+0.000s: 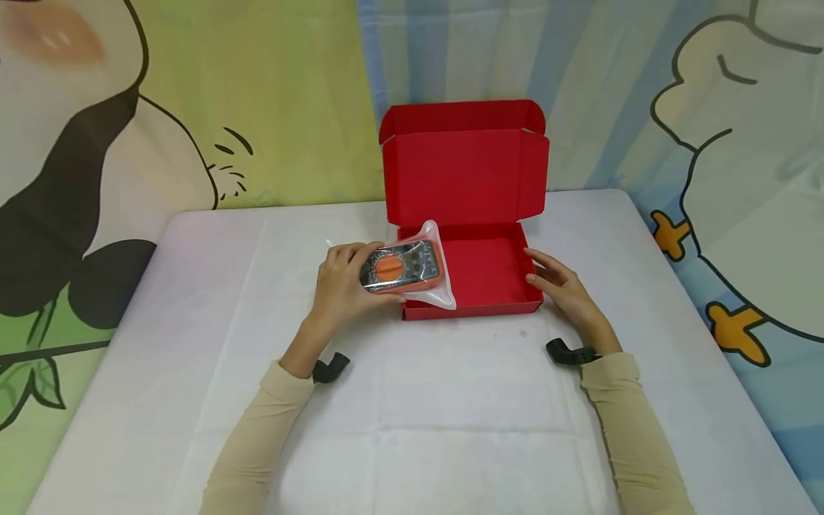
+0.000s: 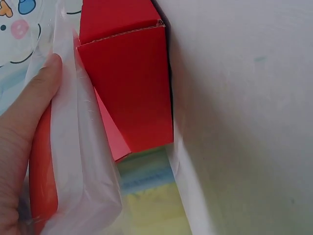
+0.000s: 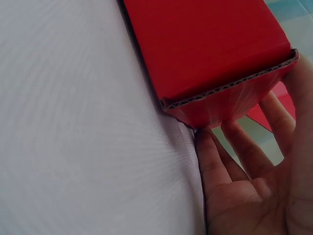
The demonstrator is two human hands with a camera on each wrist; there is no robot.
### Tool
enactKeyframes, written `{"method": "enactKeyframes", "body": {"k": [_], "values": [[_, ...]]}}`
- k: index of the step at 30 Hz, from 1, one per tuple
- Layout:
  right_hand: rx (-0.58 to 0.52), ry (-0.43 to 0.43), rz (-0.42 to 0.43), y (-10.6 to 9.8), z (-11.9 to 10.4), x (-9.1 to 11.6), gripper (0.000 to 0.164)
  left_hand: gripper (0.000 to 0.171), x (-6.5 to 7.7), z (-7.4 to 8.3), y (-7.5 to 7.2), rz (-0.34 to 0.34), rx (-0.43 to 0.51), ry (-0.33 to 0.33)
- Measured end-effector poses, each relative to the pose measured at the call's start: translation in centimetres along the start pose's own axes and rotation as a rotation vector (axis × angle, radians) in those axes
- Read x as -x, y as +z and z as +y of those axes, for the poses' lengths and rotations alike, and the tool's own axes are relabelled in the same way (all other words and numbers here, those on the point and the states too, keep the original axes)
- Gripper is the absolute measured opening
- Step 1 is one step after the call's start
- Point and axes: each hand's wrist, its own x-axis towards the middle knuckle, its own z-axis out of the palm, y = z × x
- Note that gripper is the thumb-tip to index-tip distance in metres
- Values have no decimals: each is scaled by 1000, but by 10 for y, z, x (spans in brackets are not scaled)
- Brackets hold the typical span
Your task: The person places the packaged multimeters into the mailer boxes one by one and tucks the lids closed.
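Note:
My left hand (image 1: 344, 282) grips an orange-and-black multimeter (image 1: 421, 261) wrapped in a clear plastic bag (image 2: 80, 147). The meter is tilted, with its orange dial facing up, over the left part of an open red cardboard box (image 1: 492, 307). In the left wrist view, my thumb presses on the bag beside the box's outer wall. My right hand (image 1: 563, 290) is at the box's right side. In the right wrist view, its fingers (image 3: 247, 149) touch the outside of that wall, and the thumb lies near the upper corner.
The box's lid (image 1: 463, 175) stands raised at the back, its side flaps spread. A white cloth (image 1: 450, 429) with fold creases covers the table. Behind hangs a printed cartoon curtain (image 1: 277, 107). A black wrist mount (image 1: 331, 367) sits below the left hand, another (image 1: 569, 352) below the right.

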Motion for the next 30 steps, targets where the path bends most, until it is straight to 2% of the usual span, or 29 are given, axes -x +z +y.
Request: {"method": "enactKeyframes", "body": {"k": [10, 17, 30], "values": [[-8, 27, 13, 0, 0, 2, 58, 91, -3, 7, 10, -6, 9, 29], [8, 0, 14, 1, -1, -2, 59, 91, -4, 13, 11, -2, 3, 53], [-5, -48, 13, 2, 3, 1, 58, 91, -4, 24, 18, -33, 12, 30]]}}
